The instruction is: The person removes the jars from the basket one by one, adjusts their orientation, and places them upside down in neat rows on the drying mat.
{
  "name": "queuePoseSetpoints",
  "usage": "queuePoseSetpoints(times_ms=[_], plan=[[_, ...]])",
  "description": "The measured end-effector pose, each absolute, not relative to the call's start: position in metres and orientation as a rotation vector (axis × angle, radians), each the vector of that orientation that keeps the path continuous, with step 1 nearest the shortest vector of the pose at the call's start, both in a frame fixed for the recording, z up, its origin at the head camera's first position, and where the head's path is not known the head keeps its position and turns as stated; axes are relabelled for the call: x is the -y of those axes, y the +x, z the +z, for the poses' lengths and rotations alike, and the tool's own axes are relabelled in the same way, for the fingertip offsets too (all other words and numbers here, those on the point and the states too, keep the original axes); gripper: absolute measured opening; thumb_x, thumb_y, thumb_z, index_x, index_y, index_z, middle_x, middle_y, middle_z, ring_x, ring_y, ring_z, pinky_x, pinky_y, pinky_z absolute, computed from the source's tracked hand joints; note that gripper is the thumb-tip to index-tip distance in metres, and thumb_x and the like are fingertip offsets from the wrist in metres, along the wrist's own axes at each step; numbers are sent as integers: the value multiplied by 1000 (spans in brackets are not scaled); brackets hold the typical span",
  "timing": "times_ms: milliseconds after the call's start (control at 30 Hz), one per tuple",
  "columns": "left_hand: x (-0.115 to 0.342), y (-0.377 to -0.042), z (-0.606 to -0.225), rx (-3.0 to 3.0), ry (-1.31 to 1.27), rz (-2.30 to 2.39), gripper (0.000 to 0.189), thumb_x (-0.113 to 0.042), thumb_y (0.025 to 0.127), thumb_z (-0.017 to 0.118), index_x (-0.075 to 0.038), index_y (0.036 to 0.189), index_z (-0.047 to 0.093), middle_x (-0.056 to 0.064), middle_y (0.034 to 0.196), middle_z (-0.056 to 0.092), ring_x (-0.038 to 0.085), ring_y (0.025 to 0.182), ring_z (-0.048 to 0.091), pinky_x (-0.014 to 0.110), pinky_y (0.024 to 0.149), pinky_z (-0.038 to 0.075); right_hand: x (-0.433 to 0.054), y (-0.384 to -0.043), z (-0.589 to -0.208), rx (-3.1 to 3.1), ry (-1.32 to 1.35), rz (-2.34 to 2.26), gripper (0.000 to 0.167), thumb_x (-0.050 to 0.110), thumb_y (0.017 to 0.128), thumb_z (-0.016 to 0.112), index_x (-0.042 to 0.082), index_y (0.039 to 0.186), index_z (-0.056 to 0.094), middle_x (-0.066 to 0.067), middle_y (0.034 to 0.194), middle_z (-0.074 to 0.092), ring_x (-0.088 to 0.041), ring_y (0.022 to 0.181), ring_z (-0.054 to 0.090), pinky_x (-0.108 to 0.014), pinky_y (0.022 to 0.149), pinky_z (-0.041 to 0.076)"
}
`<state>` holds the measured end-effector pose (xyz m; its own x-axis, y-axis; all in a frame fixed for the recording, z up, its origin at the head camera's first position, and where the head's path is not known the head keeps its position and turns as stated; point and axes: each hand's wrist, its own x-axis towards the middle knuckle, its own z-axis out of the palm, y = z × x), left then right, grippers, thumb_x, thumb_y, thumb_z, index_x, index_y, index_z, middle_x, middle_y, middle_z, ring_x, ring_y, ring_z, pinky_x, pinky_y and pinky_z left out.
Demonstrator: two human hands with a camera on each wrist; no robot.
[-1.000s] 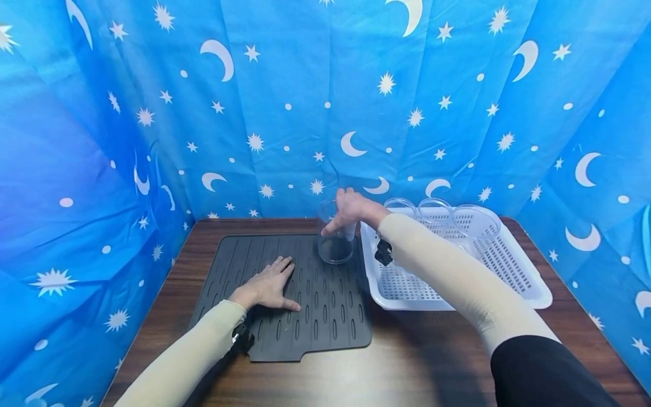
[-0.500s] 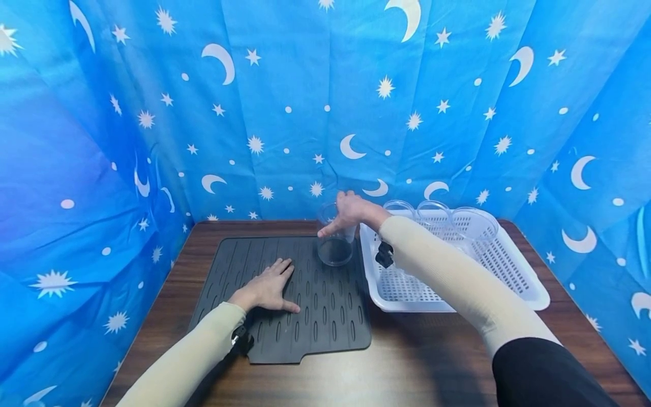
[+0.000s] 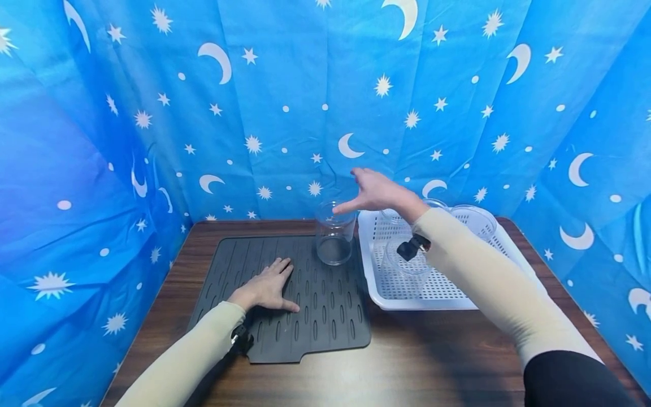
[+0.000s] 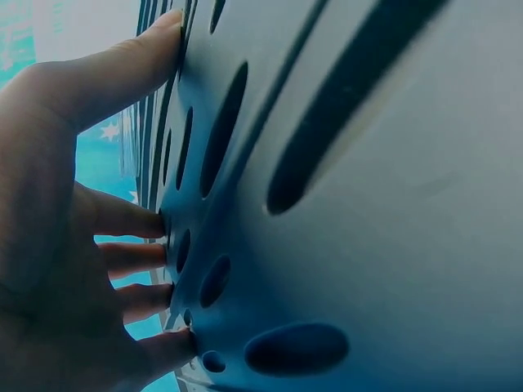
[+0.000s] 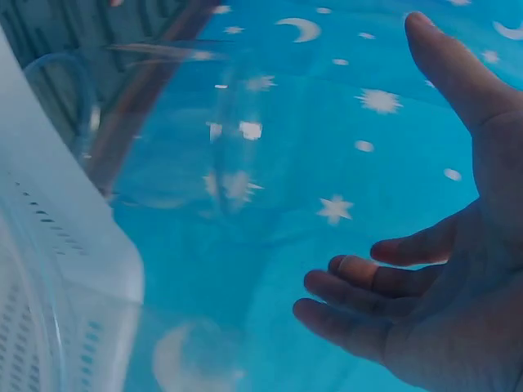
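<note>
A clear cylindrical container (image 3: pixel 335 243) stands upright on the far right corner of the dark grey ridged mat (image 3: pixel 325 333). My right hand (image 3: pixel 375 191) is above and to the right of it, fingers spread and thumb pointing left over its rim. In the right wrist view the right hand (image 5: pixel 445 282) holds nothing, and the container (image 5: pixel 184 135) shows apart from the fingers. My left hand (image 3: pixel 265 287) rests on the mat's middle with fingers extended. Up close in the left wrist view, its fingertips (image 4: pixel 167 343) press against the slotted surface.
To the mat's right is a white perforated basket (image 3: pixel 427 305). Several clear containers stand in it, among them one at the back right (image 3: pixel 474 223) and one near the front left (image 3: pixel 404 271). A wooden tabletop (image 3: pixel 407 362) lies under everything, with a blue star-patterned curtain (image 3: pixel 285 124) behind.
My right hand has let go of the clear container and moved up and to the right. The container stays standing on the mat, and the left hand has not moved.
</note>
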<state>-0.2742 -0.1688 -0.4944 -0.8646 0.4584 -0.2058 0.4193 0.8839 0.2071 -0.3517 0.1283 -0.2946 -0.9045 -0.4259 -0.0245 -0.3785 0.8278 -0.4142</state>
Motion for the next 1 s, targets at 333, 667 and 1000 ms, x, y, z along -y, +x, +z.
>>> queuePoseSetpoints(times_ms=[333,667,1000], plan=[[170,-272,-493,-2801,659,228,112,-68,72,73,-4,153,29,15,162,19,35,150,15,53,117,24,-174,-316,-275,-2978,-660,-884,105,60,74,76,8,153,28,-16,144,47,-32,132,46,-52,104,43],[168,-272,-496,-2787,671,236,112,-67,73,73,-3,153,29,16,162,19,36,150,14,53,117,24,-216,-288,-300,-2968,-756,-1199,85,36,80,80,10,149,37,-17,144,48,-34,132,47,-55,107,40],[170,-275,-496,-2796,684,229,112,-69,73,71,-4,153,28,16,162,18,35,150,13,53,118,23,-244,-269,-324,-2892,-768,-1266,87,25,79,81,10,150,34,-21,145,46,-41,132,45,-61,106,37]])
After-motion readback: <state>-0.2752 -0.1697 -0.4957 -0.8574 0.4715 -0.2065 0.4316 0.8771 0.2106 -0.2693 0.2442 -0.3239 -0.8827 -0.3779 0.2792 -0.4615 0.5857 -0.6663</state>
